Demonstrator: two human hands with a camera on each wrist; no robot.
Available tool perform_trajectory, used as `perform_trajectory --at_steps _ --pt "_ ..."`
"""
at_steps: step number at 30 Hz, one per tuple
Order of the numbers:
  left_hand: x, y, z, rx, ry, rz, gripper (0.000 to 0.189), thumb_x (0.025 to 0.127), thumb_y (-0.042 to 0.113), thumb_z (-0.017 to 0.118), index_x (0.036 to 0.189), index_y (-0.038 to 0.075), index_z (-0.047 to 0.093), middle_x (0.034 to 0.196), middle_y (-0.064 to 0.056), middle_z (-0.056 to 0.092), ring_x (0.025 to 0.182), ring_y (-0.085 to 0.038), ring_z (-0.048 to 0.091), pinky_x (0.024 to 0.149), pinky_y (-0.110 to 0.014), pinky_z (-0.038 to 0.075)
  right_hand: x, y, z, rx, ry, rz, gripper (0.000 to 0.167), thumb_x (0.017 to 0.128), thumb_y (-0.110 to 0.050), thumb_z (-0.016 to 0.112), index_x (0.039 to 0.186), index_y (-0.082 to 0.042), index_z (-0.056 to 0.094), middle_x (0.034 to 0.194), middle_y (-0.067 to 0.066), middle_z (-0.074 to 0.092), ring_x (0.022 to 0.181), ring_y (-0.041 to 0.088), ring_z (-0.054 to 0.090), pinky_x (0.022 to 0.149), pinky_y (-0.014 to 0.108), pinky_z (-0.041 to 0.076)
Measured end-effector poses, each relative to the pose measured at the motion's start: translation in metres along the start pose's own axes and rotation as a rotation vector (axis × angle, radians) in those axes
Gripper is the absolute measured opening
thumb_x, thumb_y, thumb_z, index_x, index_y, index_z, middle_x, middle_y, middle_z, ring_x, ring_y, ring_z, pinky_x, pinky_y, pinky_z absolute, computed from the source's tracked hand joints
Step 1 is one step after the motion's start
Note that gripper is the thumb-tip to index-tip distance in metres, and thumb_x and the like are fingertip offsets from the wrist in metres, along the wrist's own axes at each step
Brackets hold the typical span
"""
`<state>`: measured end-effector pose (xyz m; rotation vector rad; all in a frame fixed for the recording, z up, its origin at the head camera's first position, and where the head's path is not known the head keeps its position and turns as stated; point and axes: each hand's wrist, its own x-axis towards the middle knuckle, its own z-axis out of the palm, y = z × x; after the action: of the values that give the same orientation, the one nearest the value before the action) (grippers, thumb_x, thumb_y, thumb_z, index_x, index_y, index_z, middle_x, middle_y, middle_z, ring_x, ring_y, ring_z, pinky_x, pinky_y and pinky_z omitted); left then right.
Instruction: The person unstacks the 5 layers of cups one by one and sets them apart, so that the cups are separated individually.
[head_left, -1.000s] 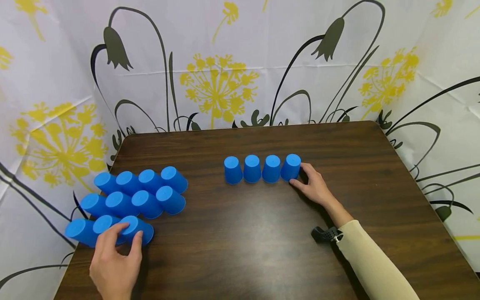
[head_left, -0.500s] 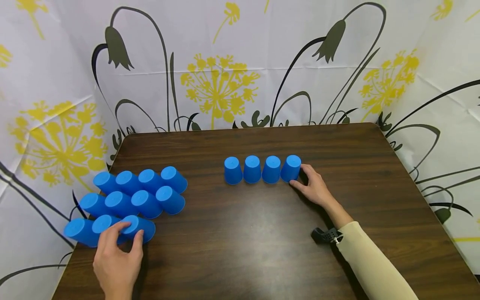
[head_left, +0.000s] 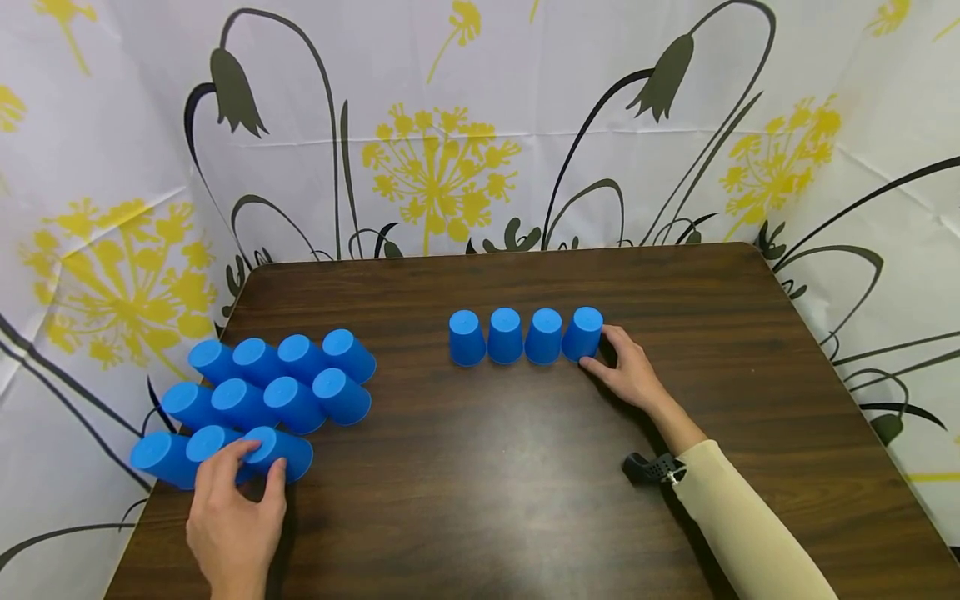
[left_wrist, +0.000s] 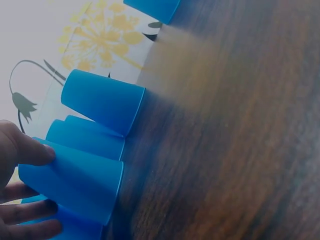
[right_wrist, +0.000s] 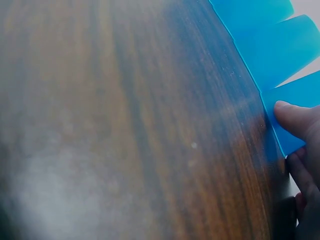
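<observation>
My left hand holds an upside-down blue plastic cup between thumb and fingers, at the right end of the front row on the left. In the left wrist view the thumb lies on that cup's near side, with the fingers on the other. Toward the back, a separate line of several upturned blue cups stands side by side. The rightmost of these, a blue cup, is gripped low by my right hand, its thumb close to the rim.
Two more rows of upturned blue cups stand behind the front row, near the left edge of the dark wooden table. A floral curtain hangs around the table. A black watch band is on the right wrist.
The cup in my left hand has shifted slightly right, and the left hand has moved a little with it. My right hand and its cup stay in place.
</observation>
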<state>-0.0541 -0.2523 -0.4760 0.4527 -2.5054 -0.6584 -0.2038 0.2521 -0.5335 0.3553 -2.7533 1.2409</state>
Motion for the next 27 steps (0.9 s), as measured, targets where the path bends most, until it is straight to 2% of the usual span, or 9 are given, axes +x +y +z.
perform_trajectory --at_steps 7,8,10,13,16,19,21,25,27 --pt "-0.004 0.004 -0.004 -0.013 0.082 0.004 0.045 0.080 0.012 0.082 0.121 0.005 0.066 0.134 -0.013 0.055 0.121 -0.034 0.054 0.081 -0.061 0.052 0.000 0.001 -0.001 -0.004 0.000 0.001 0.059 0.090 -0.022 0.073 0.138 0.001 0.047 0.136 0.020 0.051 0.131 0.038 0.045 0.108 0.058 0.034" --pt "-0.004 0.005 -0.005 -0.022 0.103 0.014 0.043 0.080 0.012 0.082 0.120 0.004 0.067 0.134 -0.013 0.055 0.121 -0.034 0.053 0.085 -0.055 0.054 0.000 0.001 -0.001 -0.005 0.000 0.001 0.060 0.090 -0.022 0.073 0.139 0.001 0.047 0.137 0.020 0.050 0.131 0.038 0.045 0.108 0.058 0.034" --pt "-0.005 0.007 -0.006 -0.050 0.153 0.054 0.040 0.080 0.011 0.081 0.116 0.001 0.068 0.133 -0.015 0.055 0.122 -0.033 0.053 0.091 -0.042 0.052 0.000 0.001 -0.002 -0.005 0.002 0.000 0.060 0.090 -0.022 0.073 0.139 0.001 0.047 0.137 0.020 0.050 0.131 0.038 0.045 0.108 0.058 0.034" --pt "-0.005 0.011 -0.005 -0.113 0.223 0.146 0.035 0.082 0.010 0.078 0.113 -0.004 0.068 0.130 -0.019 0.055 0.122 -0.034 0.051 0.099 -0.030 0.043 -0.001 0.002 -0.002 -0.008 0.005 0.000 0.060 0.090 -0.023 0.073 0.139 0.001 0.047 0.137 0.020 0.050 0.131 0.038 0.045 0.108 0.057 0.034" --pt "-0.006 0.018 0.000 -0.205 0.256 0.248 0.032 0.079 0.006 0.078 0.108 -0.004 0.069 0.126 -0.021 0.058 0.119 -0.038 0.052 0.104 -0.032 0.040 -0.002 0.002 -0.002 -0.011 0.006 0.003 0.060 0.090 -0.023 0.073 0.139 0.001 0.047 0.137 0.020 0.051 0.131 0.037 0.045 0.108 0.057 0.034" --pt "-0.008 0.029 0.010 -0.295 0.234 0.328 0.031 0.074 0.002 0.080 0.103 -0.002 0.071 0.123 -0.020 0.060 0.114 -0.039 0.054 0.103 -0.031 0.041 -0.001 0.001 -0.001 -0.005 0.003 0.001 0.060 0.090 -0.023 0.073 0.139 0.001 0.047 0.137 0.020 0.050 0.131 0.037 0.045 0.108 0.057 0.034" --pt "-0.012 0.040 0.019 -0.341 0.188 0.386 0.031 0.073 0.002 0.080 0.102 0.000 0.071 0.123 -0.019 0.061 0.112 -0.039 0.055 0.102 -0.026 0.040 0.000 0.000 -0.001 -0.002 0.000 -0.002 0.061 0.090 -0.024 0.073 0.139 0.001 0.047 0.137 0.020 0.050 0.131 0.037 0.045 0.108 0.057 0.034" --pt "-0.018 0.064 0.037 -0.421 0.047 0.494 0.037 0.071 0.002 0.081 0.107 0.004 0.071 0.125 -0.016 0.060 0.112 -0.037 0.056 0.102 -0.021 0.038 0.000 0.001 -0.001 0.001 0.001 -0.003 0.061 0.091 -0.024 0.072 0.140 0.000 0.046 0.138 0.019 0.050 0.131 0.037 0.045 0.108 0.057 0.034" --pt "-0.020 0.076 0.045 -0.418 -0.062 0.511 0.044 0.073 0.004 0.082 0.114 0.007 0.069 0.130 -0.012 0.058 0.114 -0.031 0.056 0.101 -0.023 0.042 -0.001 0.002 -0.001 0.001 0.001 0.001 0.061 0.091 -0.024 0.072 0.140 0.000 0.046 0.138 0.019 0.050 0.131 0.037 0.044 0.108 0.058 0.034"
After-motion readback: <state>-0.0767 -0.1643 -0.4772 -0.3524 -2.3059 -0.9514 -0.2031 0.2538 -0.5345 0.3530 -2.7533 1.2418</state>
